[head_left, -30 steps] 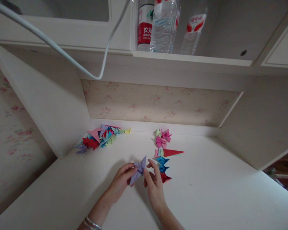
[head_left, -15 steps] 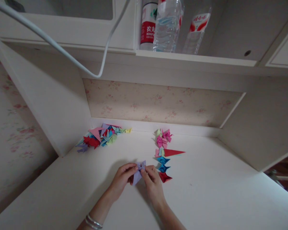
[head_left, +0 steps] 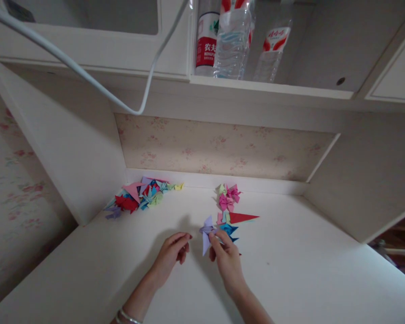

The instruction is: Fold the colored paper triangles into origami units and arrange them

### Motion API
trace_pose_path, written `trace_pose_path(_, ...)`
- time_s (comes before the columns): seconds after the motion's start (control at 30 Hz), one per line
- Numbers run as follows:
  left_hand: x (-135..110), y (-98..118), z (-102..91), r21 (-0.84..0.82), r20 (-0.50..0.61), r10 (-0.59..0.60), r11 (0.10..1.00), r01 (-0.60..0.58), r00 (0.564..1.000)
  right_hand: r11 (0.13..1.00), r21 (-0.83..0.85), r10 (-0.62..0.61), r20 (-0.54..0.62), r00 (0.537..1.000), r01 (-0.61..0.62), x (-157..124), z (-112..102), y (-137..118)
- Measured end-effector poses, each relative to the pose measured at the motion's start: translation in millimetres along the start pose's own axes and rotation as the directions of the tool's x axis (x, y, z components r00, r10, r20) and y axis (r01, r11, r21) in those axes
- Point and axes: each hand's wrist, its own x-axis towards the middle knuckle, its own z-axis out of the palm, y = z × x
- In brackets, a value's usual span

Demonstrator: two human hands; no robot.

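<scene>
My right hand (head_left: 225, 256) pinches a lilac folded paper piece (head_left: 206, 231) and holds it just above the white desk (head_left: 290, 279). My left hand (head_left: 173, 252) rests beside it to the left, fingers loosely curled, holding nothing. Just right of the lilac piece lie blue folded pieces (head_left: 228, 230), a red paper triangle (head_left: 241, 218) and pink folded flowers (head_left: 227, 197) in a short row. A pile of mixed coloured folded pieces (head_left: 140, 196) sits in the back left corner.
A shelf above holds water bottles (head_left: 231, 38) and a red-labelled bottle (head_left: 205, 40). A white cable (head_left: 87, 81) hangs across the upper left. Side panels wall in the desk left and right; flowered wallpaper backs it.
Both hands held the lilac piece together before. Now my left hand has let go and my right hand has carried the piece a little right, toward the row.
</scene>
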Motion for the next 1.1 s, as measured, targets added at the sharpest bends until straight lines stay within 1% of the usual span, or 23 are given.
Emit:
trace_pose_path(0.03, 0, 0, 0.0, 0.011, 0.013, 0.002, 1.000, -0.002, 1.000, 1.000, -0.014, 0.007, 0.012, 1.000, -0.007, 9, -8, -3)
trace_pose_path(0.1, 0, 1, 0.5, 0.040, 0.041, 0.002, 0.999, -0.004, 0.999, 0.992, -0.123, -0.027, 0.039, 0.999, 0.031, 32, -31, -10)
trace_pose_path(0.13, 0, 1, 0.8, 0.055, 0.051, 0.002, 0.998, -0.005, 0.999, 0.973, -0.222, -0.050, 0.054, 0.997, 0.060, 46, -45, -12)
trace_pose_path(0.17, 0, 1, 0.9, 0.071, 0.059, 0.000, 0.997, -0.005, 0.998, 0.931, -0.358, -0.045, 0.076, 0.996, 0.069, 62, -60, -14)
trace_pose_path(0.2, 1, 0, 1.0, 0.087, 0.063, -0.002, 0.996, -0.003, 0.998, 0.871, -0.489, -0.017, 0.068, 0.998, 0.048, 77, -75, -15)
trace_pose_path(0.33, 5, -4, 0.1, 0.167, 0.069, -0.005, 0.986, -0.007, 0.998, 0.772, -0.636, 0.025, 0.002, 1.000, -0.018, 131, -132, -7)
trace_pose_path(0.43, 7, -6, -0.4, 0.208, 0.077, -0.011, 0.978, -0.006, 0.997, 0.674, -0.738, 0.023, 0.004, 1.000, -0.013, 157, -157, 6)
trace_pose_path(0.53, 8, -7, 0.0, 0.235, 0.078, -0.003, 0.972, -0.016, 0.997, 0.581, -0.814, 0.025, 0.040, 0.999, 0.018, 174, -167, 19)
trace_pose_path(0.63, 9, -8, 0.4, 0.287, 0.074, 0.005, 0.958, -0.027, 0.997, 0.500, -0.865, 0.039, 0.061, 0.997, 0.034, 187, -168, 29)
trace_pose_path(0.73, 10, -9, 0.0, 0.328, 0.087, 0.013, 0.944, -0.041, 0.996, 0.438, -0.898, 0.073, 0.072, 0.995, 0.033, 200, -166, 37)
trace_pose_path(0.9, 12, -12, -2.3, 0.343, 0.089, 0.013, 0.938, -0.042, 0.996, 0.367, -0.929, 0.143, 0.099, 0.985, 0.040, 211, -166, 47)
trace_pose_path(1.1, 15, -15, -3.7, 0.345, 0.104, 0.012, 0.937, -0.048, 0.994, 0.327, -0.944, 0.170, 0.098, 0.981, 0.037, 209, -173, 51)
